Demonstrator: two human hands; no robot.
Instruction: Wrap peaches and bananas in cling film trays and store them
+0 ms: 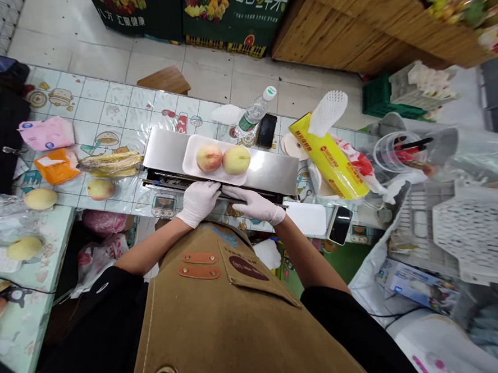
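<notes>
Two peaches [236, 160] sit side by side on a white foam tray [192, 166], which rests on the flat steel top of a wrapping machine [273, 171]. Along the machine's near side runs a dark slot. My left hand [199, 202], in a white glove, is at this slot with its fingers curled over the edge. Beside it, my gloved right hand [258, 204] reaches in from the right, fingers held together at the slot and thumb below. The fingertips of both hands nearly meet. Whatever they pinch is too thin or hidden to make out.
Behind the tray stand a water bottle [253, 114] and a dark phone [266, 131]. To the right lie a yellow box [329, 159], another phone [339, 225] and a white tray [305, 218]. A loose peach [100, 189], an orange packet [57, 166] and pink tissues [47, 133] lie left.
</notes>
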